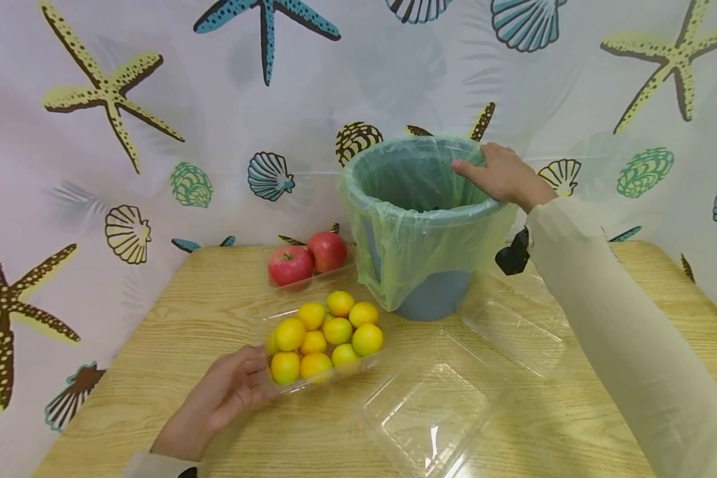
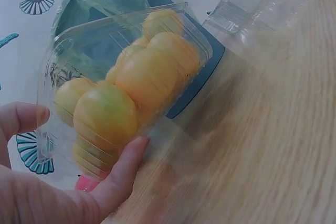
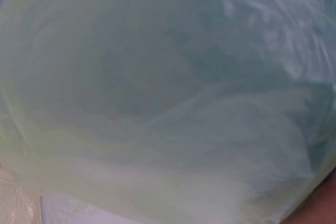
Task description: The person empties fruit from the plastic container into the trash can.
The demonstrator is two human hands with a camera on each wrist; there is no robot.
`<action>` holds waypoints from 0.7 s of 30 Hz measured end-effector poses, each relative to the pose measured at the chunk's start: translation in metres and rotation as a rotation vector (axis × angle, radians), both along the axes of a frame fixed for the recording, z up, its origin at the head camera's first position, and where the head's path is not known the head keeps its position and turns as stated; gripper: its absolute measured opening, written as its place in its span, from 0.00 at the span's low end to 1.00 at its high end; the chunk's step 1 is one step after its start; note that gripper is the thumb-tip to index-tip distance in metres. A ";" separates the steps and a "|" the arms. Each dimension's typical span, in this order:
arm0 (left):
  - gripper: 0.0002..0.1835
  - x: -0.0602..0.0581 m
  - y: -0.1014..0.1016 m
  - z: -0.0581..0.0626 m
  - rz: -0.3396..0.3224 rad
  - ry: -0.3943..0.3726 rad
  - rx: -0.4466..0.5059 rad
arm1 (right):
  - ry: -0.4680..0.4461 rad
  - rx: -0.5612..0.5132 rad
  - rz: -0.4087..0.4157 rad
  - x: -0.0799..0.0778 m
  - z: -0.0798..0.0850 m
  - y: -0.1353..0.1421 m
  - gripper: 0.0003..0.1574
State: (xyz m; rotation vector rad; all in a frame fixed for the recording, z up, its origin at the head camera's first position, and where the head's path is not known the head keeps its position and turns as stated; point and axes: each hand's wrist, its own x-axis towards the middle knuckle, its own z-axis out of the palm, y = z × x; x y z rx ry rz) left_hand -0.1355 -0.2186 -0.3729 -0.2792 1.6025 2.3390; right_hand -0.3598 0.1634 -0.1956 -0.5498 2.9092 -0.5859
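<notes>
My left hand (image 1: 236, 385) grips the near left end of a clear plastic tray (image 2: 44, 87) heaped with small yellow-orange citrus fruits (image 1: 337, 330). In the left wrist view, the thumb lies along one side of the tray and a finger on the other. A blue-grey bucket (image 1: 433, 295) stands at the back, lined with a thin pale green plastic bag (image 1: 418, 249) folded over its rim. On the bucket's right rim, my right hand (image 1: 504, 174) holds the edge through the bag, thumb toward the opening. The bag fills most of the right wrist view (image 3: 157, 103).
Two red apples (image 1: 291, 265) sit in another clear tray left of the bucket. A clear plastic tray (image 1: 433, 411) lies at the front of the wooden table (image 1: 215, 285), and another (image 1: 516, 332) lies right of the bucket. A patterned curtain (image 1: 227, 119) hangs behind.
</notes>
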 end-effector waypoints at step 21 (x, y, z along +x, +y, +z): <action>0.15 0.001 -0.033 0.036 0.022 0.133 0.162 | -0.006 -0.006 -0.006 0.001 0.000 -0.001 0.55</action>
